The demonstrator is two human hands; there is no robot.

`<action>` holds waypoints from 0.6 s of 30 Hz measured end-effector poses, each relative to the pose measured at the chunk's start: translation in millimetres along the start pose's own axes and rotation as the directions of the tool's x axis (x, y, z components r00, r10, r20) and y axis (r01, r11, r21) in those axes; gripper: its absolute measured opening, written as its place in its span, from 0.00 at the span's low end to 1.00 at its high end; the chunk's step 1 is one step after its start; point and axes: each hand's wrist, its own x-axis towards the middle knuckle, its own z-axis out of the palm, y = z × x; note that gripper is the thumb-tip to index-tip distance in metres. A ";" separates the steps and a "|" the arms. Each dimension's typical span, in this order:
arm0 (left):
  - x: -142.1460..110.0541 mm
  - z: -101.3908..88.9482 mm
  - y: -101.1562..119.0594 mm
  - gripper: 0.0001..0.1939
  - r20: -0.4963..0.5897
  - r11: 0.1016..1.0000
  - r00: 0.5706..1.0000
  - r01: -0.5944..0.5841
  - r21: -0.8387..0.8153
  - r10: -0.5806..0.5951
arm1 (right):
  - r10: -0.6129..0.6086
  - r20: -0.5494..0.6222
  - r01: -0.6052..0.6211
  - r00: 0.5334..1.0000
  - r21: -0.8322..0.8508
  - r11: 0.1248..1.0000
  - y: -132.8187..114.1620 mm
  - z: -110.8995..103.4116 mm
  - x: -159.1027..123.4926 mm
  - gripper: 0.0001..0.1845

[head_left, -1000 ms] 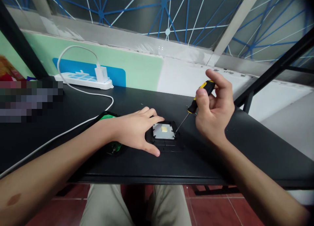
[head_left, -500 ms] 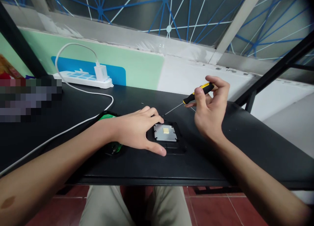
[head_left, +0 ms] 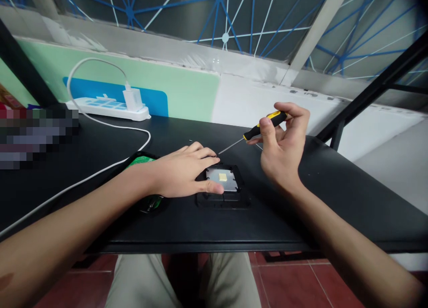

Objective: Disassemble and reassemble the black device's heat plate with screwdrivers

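Note:
My right hand (head_left: 284, 152) grips a screwdriver (head_left: 265, 124) by its black and yellow handle, the shaft slanting down to the left. Its tip meets the fingertips of my left hand (head_left: 179, 170), just behind a black plastic casing (head_left: 239, 202). Whether a screw sits at the tip is too small to tell. My left hand's fingers are stretched out, and its thumb lies over the casing's near left part. Set in the casing is a silver metal plate (head_left: 229, 186) with a pale yellow square pad (head_left: 222, 177). A green circuit board (head_left: 142, 160) is partly hidden under my left wrist.
A white power strip (head_left: 110, 108) with a plugged-in charger (head_left: 133, 98) stands against the wall. Its white cable (head_left: 100, 166) runs across the black table (head_left: 267, 227) on the left. A tiny metallic piece (head_left: 190, 141) lies behind my left hand. Blurred items sit far left.
My left hand's fingers have moved to the screwdriver tip, and its thumb has shifted away from the table's front edge onto the casing. The whole view has slid slightly left.

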 end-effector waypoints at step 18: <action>-1.8 -6.4 6.3 0.52 -0.006 1.000 1.000 0.015 0.027 -0.015 | -0.014 0.031 0.014 0.999 0.014 1.000 -20.0 -2.9 0.6 0.19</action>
